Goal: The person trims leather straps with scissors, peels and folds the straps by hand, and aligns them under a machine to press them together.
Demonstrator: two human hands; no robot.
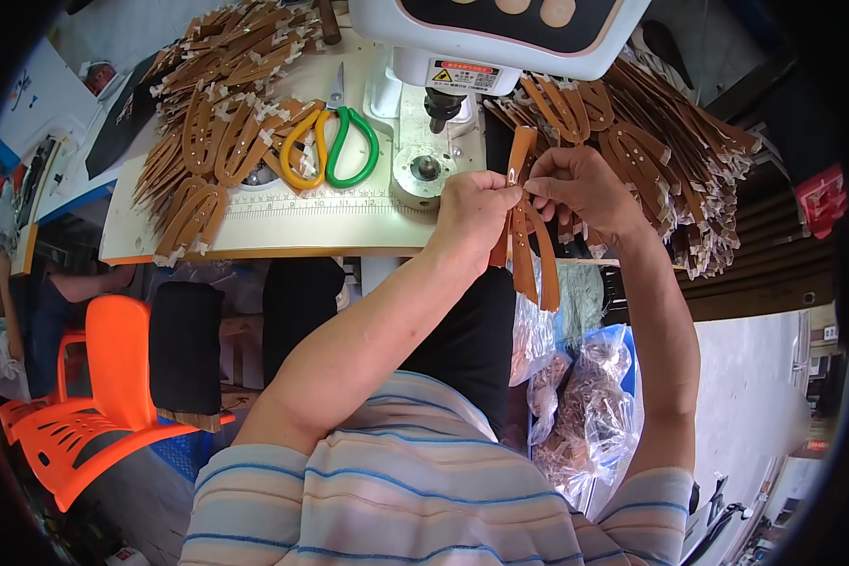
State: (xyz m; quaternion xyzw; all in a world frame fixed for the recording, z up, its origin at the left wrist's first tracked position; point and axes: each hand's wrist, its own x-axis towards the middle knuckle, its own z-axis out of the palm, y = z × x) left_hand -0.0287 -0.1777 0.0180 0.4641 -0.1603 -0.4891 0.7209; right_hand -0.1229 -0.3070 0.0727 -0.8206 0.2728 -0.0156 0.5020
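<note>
My left hand (479, 212) is closed on a brown leather strap piece (522, 250), with thumb and fingers at its middle. The piece has several long strips, with small metal dots along them, and hangs past the table's front edge. My right hand (585, 187) pinches the same piece from the right; whether a small part also sits between its fingertips is hidden. Just left of my hands stands a white press machine (385, 94). Its dark punch head (442, 108) is above a round metal die (426, 172).
Leather strap pieces lie heaped on the left (215, 141) and right (674, 156). Scissors (353, 151) with yellow and green handles rest near a ruler strip (302, 205). Below are plastic bags (590, 406) and an orange chair (113, 377). Another person's arm (90, 283) shows far left.
</note>
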